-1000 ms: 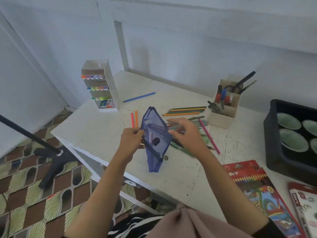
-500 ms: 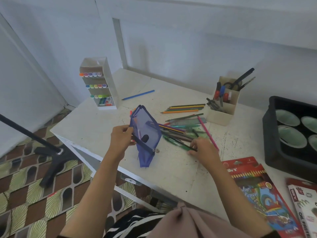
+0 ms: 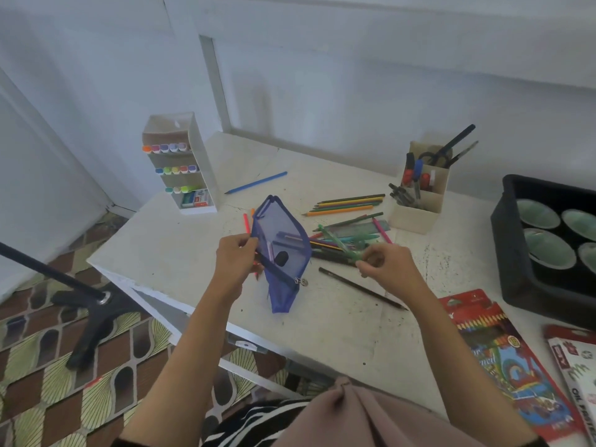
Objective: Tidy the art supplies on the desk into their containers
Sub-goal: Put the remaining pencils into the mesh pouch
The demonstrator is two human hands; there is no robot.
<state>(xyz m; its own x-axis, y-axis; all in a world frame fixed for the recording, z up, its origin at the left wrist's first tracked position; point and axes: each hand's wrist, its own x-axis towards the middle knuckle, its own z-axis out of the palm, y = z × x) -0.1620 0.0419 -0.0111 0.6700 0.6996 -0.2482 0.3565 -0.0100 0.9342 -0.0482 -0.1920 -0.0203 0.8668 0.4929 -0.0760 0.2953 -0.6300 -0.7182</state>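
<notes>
Left hand (image 3: 237, 259) pinches the blue mesh pouch (image 3: 281, 250) edge while right hand (image 3: 383, 264) grips a green pen (image 3: 338, 243); the floppy opening may sag so the pen misses.

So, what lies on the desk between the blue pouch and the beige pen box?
Loose coloured pencils and a greenish ruler lie there; the head view shows it.
</notes>
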